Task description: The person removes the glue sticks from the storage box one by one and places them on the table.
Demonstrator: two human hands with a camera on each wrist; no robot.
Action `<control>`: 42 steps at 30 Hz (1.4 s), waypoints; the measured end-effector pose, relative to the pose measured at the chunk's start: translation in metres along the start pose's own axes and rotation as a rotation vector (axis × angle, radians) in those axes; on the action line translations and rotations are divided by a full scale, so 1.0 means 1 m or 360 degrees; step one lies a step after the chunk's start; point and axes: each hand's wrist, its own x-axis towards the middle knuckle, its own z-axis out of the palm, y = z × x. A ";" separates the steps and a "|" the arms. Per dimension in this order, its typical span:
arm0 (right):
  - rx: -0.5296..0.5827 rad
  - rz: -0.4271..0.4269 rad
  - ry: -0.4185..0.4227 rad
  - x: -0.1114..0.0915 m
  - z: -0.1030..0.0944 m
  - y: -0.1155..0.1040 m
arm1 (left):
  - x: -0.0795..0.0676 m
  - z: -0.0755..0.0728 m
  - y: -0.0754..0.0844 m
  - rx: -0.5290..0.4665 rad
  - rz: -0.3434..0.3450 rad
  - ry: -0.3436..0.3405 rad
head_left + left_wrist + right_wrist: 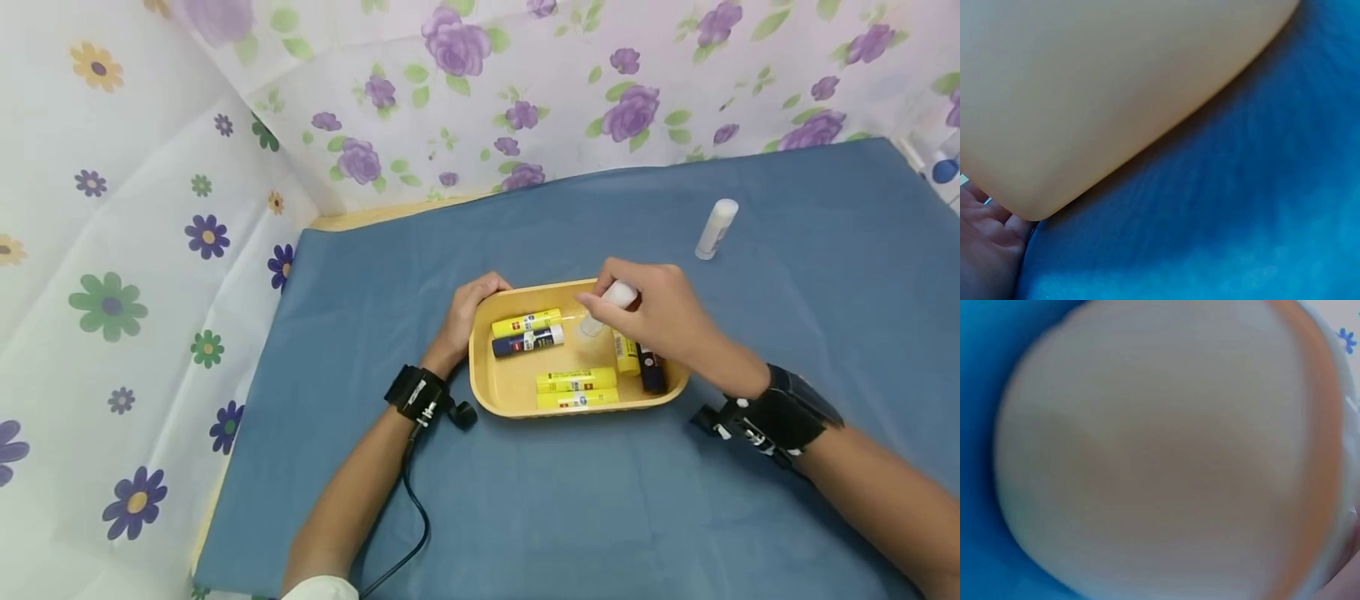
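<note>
My right hand (660, 308) pinches a white glue stick (621, 294) above the right half of a yellow plastic tray (491, 392). The stick tilts, with its blurred, see-through lower end pointing down into the tray. My left hand (465, 317) holds the tray at its far left corner, fingers curved around the outside. Inside lie a yellow glue stick (527, 322) beside a dark blue one (528, 342), two yellow ones (576, 380) near the front, and a yellow one (626, 354) next to a dark one (652, 371) at the right. Close up, the left wrist view shows the tray's outer wall (1116, 75).
Another white glue stick (717, 228) stands on the blue tablecloth (600, 500), behind and to the right of the tray. Flowered sheets (555, 92) hang along the back and left. A black cable (420, 517) runs from the left wrist strap toward the front edge.
</note>
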 end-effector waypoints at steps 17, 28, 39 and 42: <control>-0.0216 0.0149 0.0239 0.008 -0.051 0.018 | 0.006 0.000 0.000 0.0002 0.0066 -0.0015; -0.0356 0.0209 0.0356 0.007 -0.077 0.026 | 0.001 0.001 -0.002 -0.0007 0.0050 -0.0021; -0.0694 0.0320 0.0401 0.004 -0.091 0.050 | 0.002 0.002 0.000 -0.0027 0.0048 -0.0016; -0.0751 0.0351 0.0398 0.002 -0.094 0.054 | 0.002 0.002 -0.001 -0.0016 0.0047 -0.0010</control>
